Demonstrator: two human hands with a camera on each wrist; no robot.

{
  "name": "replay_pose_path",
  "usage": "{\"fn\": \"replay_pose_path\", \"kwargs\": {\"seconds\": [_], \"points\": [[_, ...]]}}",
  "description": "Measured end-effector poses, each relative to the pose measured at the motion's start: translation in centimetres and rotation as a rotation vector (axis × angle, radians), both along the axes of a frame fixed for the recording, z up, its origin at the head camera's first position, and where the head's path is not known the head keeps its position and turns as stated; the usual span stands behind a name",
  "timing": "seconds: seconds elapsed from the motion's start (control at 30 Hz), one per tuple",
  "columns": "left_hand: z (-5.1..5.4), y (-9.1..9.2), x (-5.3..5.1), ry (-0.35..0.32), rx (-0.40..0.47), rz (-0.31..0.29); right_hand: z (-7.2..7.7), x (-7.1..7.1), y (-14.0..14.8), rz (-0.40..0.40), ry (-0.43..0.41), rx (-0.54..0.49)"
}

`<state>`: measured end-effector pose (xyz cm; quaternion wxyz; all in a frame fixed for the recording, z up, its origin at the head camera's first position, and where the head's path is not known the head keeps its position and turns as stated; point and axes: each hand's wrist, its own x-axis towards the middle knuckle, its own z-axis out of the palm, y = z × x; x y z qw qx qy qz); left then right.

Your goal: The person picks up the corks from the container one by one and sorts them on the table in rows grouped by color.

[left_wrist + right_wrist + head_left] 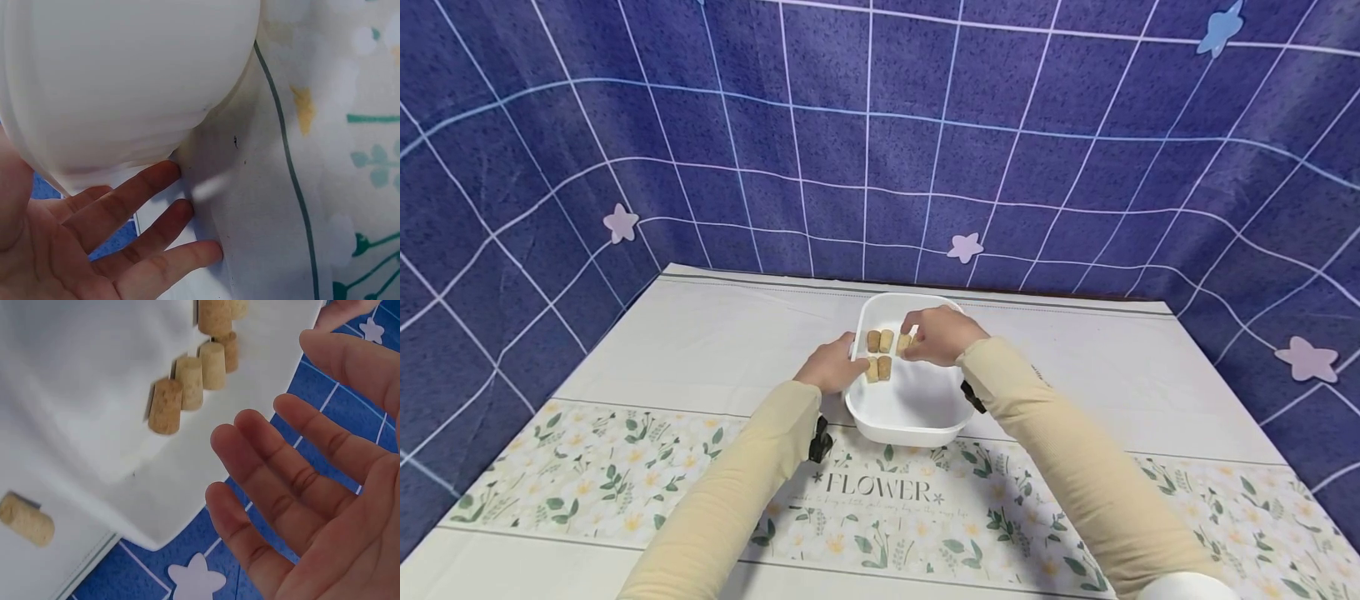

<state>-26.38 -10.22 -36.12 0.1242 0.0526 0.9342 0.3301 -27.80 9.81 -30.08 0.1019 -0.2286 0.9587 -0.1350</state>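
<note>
While the left hand [832, 367] steadies the white tub [917, 406] at nine o'clock, its thumb over the rim and its other fingers spread loosely along the outside wall, I have the right hand [946, 335] over the far half, reaching in from about two o'clock. I judge the step in hand to be arranging the corks [886, 341] in rows: a pair sits by the left thumb at nine o'clock, and four run just beyond it from ten round toward twelve. From my end I cannot tell whether they stand or lie. The right wrist view shows the right fingers [234, 450] apart and gripping nothing, so I take that row as set, bar a small adjustment. One loose cork [28, 520] lies on the surface [752, 325] outside the tub, past the rim at roughly two o'clock by my reckoning. If it belongs with the others, the next move calls for lifting clear toward three o'clock without brushing the row, then narrowing thumb and fingers round it; the bare part of the tub toward five o'clock offers room.
</note>
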Motion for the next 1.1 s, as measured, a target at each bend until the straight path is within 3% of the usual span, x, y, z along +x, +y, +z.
{"fn": "replay_pose_path", "kwargs": {"seconds": [0.27, 0.67, 1.1], "points": [[-0.1, -0.1, -0.2, 0.007, -0.021, -0.005, -1.0, -0.5, -1.8, -0.002, -0.009, 0.015], [0.0, 0.1, -0.1, 0.009, -0.015, -0.006, -2.3, -0.8, -3.0, -0.069, -0.026, 0.019], [-0.1, 0.0, -0.2, 0.046, -0.033, -0.016, -4.9, -2.2, -3.8, -0.081, -0.010, 0.077]]}}
